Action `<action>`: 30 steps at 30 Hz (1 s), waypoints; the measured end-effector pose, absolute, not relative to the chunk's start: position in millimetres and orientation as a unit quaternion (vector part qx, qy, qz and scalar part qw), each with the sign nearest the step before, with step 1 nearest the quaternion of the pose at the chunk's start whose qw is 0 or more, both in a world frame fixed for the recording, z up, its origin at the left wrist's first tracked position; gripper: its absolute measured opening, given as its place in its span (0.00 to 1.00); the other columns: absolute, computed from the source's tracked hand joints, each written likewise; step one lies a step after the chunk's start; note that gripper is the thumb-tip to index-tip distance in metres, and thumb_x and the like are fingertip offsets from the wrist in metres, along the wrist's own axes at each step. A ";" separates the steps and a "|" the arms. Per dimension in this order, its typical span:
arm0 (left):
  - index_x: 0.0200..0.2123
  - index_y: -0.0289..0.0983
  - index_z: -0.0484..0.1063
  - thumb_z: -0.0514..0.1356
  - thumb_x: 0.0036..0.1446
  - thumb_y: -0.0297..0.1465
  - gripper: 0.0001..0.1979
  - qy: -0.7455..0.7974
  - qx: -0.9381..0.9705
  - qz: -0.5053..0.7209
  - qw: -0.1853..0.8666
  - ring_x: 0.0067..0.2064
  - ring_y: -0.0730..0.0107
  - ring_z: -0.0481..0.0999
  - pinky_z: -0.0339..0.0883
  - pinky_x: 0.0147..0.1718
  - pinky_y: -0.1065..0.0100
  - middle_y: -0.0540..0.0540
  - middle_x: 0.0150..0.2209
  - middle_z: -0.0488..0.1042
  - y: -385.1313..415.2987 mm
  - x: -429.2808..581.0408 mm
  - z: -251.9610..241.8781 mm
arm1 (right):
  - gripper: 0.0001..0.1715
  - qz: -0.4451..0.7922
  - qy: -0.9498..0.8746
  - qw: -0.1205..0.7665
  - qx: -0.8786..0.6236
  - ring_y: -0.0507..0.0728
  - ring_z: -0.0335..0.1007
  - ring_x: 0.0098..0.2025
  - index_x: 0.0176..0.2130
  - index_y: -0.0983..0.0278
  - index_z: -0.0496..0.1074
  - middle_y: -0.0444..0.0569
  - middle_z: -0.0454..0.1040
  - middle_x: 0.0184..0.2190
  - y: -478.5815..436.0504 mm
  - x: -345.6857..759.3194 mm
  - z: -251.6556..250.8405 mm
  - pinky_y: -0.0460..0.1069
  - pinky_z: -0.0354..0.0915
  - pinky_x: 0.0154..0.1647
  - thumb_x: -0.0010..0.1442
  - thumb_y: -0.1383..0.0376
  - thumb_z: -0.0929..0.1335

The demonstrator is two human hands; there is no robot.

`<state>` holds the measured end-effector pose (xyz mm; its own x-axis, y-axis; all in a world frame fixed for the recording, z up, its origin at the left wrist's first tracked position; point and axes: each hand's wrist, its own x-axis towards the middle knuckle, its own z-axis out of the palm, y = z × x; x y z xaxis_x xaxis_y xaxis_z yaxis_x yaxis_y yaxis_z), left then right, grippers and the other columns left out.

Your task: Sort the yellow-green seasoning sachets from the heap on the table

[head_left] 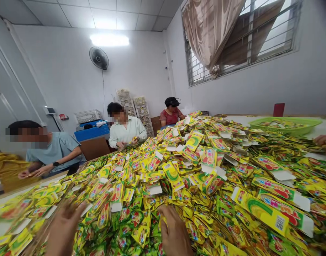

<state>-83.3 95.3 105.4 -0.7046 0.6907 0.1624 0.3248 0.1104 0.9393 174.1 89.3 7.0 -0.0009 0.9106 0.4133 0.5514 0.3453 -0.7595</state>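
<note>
Reaching over a heap of small packets (128, 236) and printed boxes (261, 211), both hands low in view.
The right hand (175, 231) curls down among the packets, a bit of yellow at its fingertips; whether it grips one I cannot tell. Motion-blurred, the left hand (63, 229) hovers with thumb and fingers loosely parted, nothing visible between them, near boxes with raised white flaps. More boxes mound up beyond both hands, and larger ones lie to the right hand's right. Farther out that way sit a green basket (285, 132) of packets and another person's hand (323, 139). Past the left hand, a person in blue (54, 151) works; a person in pale green (128, 131) sits beyond the heap.
</note>
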 end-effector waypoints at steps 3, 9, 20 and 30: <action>0.38 0.34 0.72 0.66 0.33 0.44 0.28 0.658 0.392 0.538 0.353 0.43 0.51 0.74 0.67 0.42 0.57 0.38 0.37 0.77 99.6 -37.7 64.3 | 0.27 0.025 -0.732 0.390 -0.558 0.60 0.62 0.45 0.41 0.61 0.68 0.52 0.68 0.43 124.3 174.1 20.7 0.51 0.59 0.42 0.45 0.83 0.59; 0.31 0.35 0.75 0.66 0.32 0.44 0.22 0.641 0.473 0.455 0.399 0.42 0.48 0.75 0.67 0.42 0.57 0.40 0.34 0.79 82.1 6.3 26.4 | 0.13 -0.061 -0.744 0.372 -0.551 0.59 0.61 0.42 0.31 0.64 0.70 0.52 0.68 0.38 154.5 183.6 33.6 0.52 0.58 0.40 0.53 0.78 0.61; 0.29 0.39 0.69 0.62 0.40 0.42 0.15 0.677 0.497 0.444 0.311 0.31 0.52 0.77 0.68 0.30 0.64 0.44 0.23 0.77 47.0 20.7 -2.1 | 0.11 0.206 -0.753 0.387 -0.491 0.55 0.66 0.37 0.38 0.62 0.68 0.47 0.73 0.33 61.4 169.3 32.9 0.48 0.58 0.38 0.60 0.62 0.59; 0.34 0.38 0.69 0.67 0.33 0.43 0.24 0.592 0.385 0.551 0.445 0.40 0.55 0.76 0.70 0.36 0.66 0.45 0.35 0.79 40.3 16.8 -11.5 | 0.11 0.078 -0.760 0.378 -0.523 0.58 0.60 0.42 0.31 0.60 0.71 0.45 0.73 0.34 96.5 190.8 2.3 0.54 0.50 0.43 0.55 0.73 0.62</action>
<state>16.8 40.3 -11.5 -0.3084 0.9458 -0.1021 -0.0354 0.0958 0.9948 190.8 96.5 2.3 -0.1680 0.8541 0.4922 0.7357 0.4409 -0.5141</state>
